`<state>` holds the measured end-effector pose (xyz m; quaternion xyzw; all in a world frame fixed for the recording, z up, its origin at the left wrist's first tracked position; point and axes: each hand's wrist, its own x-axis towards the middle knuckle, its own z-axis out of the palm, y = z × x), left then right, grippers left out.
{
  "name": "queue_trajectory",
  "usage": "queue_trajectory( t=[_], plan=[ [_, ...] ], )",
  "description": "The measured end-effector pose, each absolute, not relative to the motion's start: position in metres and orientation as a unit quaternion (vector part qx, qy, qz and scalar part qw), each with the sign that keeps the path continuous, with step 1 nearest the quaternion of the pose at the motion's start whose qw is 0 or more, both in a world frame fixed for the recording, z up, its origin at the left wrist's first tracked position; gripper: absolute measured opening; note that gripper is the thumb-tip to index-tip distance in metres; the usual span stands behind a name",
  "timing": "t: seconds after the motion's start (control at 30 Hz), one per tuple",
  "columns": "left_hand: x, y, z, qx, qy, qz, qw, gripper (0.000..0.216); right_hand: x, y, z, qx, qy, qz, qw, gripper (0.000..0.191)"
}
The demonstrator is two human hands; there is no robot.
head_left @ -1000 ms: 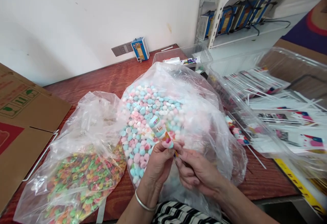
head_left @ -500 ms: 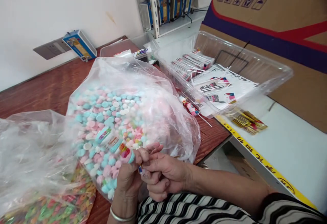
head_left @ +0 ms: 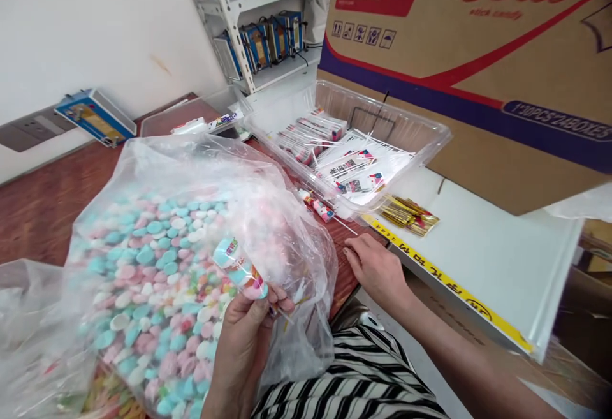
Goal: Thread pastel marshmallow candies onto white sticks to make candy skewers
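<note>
Holding up one filled pouch by its gathered neck, with many flat ones waiting in the tray.
The left hand (head_left: pixel 248 330) pinches the slim, colourfully printed clear pouch (head_left: pixel 238 269) in front of the large clear plastic bag of pastel sweets (head_left: pixel 162 151); the pouch looks filled, but I cannot tell whether its neck is fastened. A similar plump, red-and-white pouch with a white stick (head_left: pixel 316 205) lies beside the clear rectangular plastic tray (head_left: pixel 421 154), seemingly finished, while flat white printed packets (head_left: pixel 351 164) inside suggest much is left. Half a second ago both hands met at the neck; now the right hand (head_left: pixel 380 272) is apart, fingers loosely curled near the shiny gold twist ties (head_left: pixel 408 213); whether it grips anything, I cannot tell.
</note>
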<state>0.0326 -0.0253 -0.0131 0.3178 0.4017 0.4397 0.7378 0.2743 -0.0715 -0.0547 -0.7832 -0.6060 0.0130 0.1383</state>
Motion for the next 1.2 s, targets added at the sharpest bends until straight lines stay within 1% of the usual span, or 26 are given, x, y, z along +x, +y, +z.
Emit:
queue_trajectory(
  t=[0.17, 0.23, 0.3, 0.37, 0.47, 0.53, 0.6, 0.67, 0.77, 0.9, 1.03, 1.13, 1.2],
  plan=[
    [0.031, -0.025, -0.012, 0.398, 0.416, 0.446, 0.685, 0.018, 0.264, -0.059, -0.063, -0.786, -0.606, -0.029, 0.119, 0.019],
    [0.022, -0.023, -0.009, 0.444, 0.449, 0.442, 0.637, 0.019, 0.266, -0.062, -0.060, -0.787, -0.604, -0.044, 0.114, 0.020],
    [0.012, -0.020, -0.004, 0.516, 0.507, 0.414, 0.553, 0.021, 0.268, -0.069, -0.052, -0.790, -0.599, -0.056, 0.116, 0.023],
    [0.005, -0.018, 0.002, 0.605, 0.554, 0.373, 0.434, 0.019, 0.266, -0.079, -0.038, -0.783, -0.598, -0.070, 0.157, 0.026],
    [0.005, -0.018, 0.008, 0.716, 0.561, 0.321, 0.262, 0.020, 0.252, -0.085, -0.014, -0.735, -0.605, -0.092, 0.291, 0.019],
    [0.012, -0.018, 0.006, 0.759, 0.552, 0.295, 0.180, 0.023, 0.235, -0.078, -0.001, -0.690, -0.632, -0.091, 0.340, 0.014],
    [0.019, -0.019, 0.001, 0.786, 0.547, 0.263, 0.116, 0.026, 0.213, -0.064, 0.006, -0.643, -0.683, -0.077, 0.338, 0.014],
    [0.024, -0.021, -0.004, 0.801, 0.545, 0.238, 0.071, 0.029, 0.189, -0.047, 0.006, -0.611, -0.726, -0.071, 0.307, 0.018],
    [0.025, -0.024, -0.008, 0.794, 0.555, 0.244, 0.043, 0.024, 0.160, -0.027, -0.001, -0.587, -0.758, -0.080, 0.274, 0.025],
    [0.019, -0.027, -0.009, 0.767, 0.565, 0.301, 0.037, 0.016, 0.143, -0.023, -0.012, -0.546, -0.785, -0.081, 0.283, 0.029],
    [0.014, -0.027, -0.013, 0.759, 0.558, 0.330, 0.057, 0.032, 0.140, -0.029, -0.018, -0.520, -0.802, -0.052, 0.289, 0.029],
    [0.013, -0.025, -0.012, 0.726, 0.569, 0.370, 0.106, 0.027, 0.139, -0.029, -0.020, -0.525, -0.794, -0.033, 0.304, 0.029],
    [0.014, -0.022, -0.011, 0.666, 0.582, 0.425, 0.192, 0.021, 0.137, -0.027, -0.020, -0.530, -0.781, -0.015, 0.330, 0.028]
  ],
)
